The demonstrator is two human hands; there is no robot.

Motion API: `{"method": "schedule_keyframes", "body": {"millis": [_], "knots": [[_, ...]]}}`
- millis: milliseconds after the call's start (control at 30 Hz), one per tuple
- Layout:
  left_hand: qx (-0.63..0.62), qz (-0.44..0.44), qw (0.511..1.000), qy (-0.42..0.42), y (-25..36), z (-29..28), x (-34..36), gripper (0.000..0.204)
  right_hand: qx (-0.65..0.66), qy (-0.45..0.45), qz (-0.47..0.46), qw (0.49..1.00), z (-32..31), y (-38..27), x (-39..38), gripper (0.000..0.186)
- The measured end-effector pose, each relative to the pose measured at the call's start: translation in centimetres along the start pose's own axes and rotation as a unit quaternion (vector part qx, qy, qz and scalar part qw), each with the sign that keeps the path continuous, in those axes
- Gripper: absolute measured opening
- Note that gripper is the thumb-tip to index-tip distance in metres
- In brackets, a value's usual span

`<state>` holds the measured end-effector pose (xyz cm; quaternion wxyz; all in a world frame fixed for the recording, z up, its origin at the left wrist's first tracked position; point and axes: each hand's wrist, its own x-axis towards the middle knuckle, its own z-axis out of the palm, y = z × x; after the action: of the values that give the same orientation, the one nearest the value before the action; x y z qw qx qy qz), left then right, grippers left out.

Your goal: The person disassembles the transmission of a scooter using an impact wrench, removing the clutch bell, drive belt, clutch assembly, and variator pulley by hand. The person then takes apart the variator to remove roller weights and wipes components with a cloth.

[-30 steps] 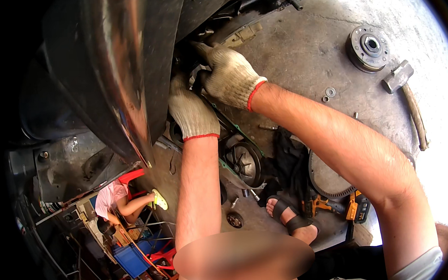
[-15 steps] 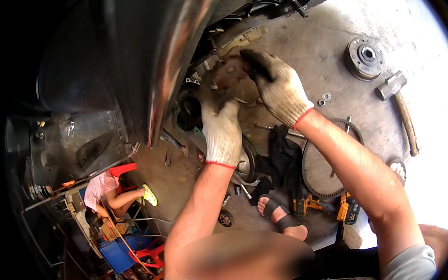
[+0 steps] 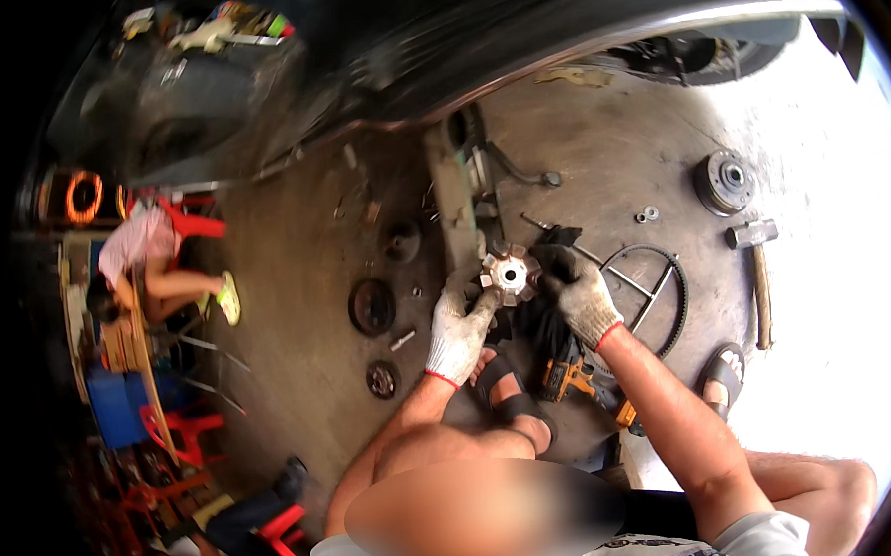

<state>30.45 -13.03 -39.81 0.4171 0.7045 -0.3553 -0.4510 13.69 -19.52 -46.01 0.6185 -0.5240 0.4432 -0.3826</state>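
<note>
Both my hands wear whitish knit gloves with red cuffs and dark-stained fingers. Between them, above the floor, is a star-shaped metal plate with a round centre hole and notched rim, like a scooter variator ramp plate. My left hand grips its lower left edge, thumb in front. My right hand closes on its right edge with bent fingers; the fingertips are partly hidden. Just beyond stands an engine case, end towards me. A black cloth lies below the hands.
A dark vehicle body spans the top. Right lie a clutch, a hammer, washers and a toothed belt. A cordless driver is by my foot. Round parts lie left; a seated person is farther left.
My hands have come down and back from beside the engine case, and the metal plate now shows clearly between them. The view has shifted, showing more floor on the left.
</note>
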Motion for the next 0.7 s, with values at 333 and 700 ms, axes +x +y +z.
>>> {"method": "schedule_keyframes", "body": {"millis": [333, 700], "knots": [[-0.198, -0.151, 0.968, 0.025, -14.7, -7.5, -8.9, 0.037, 0.026, -0.126, 0.136, 0.982, 7.7, 6.6, -8.1, 0.030], [-0.278, -0.228, 0.904, 0.231, -24.4, -14.1, -11.8, 0.019, -0.125, -0.205, 0.216, 0.946, 11.7, 7.8, -9.9, 0.039]]}}
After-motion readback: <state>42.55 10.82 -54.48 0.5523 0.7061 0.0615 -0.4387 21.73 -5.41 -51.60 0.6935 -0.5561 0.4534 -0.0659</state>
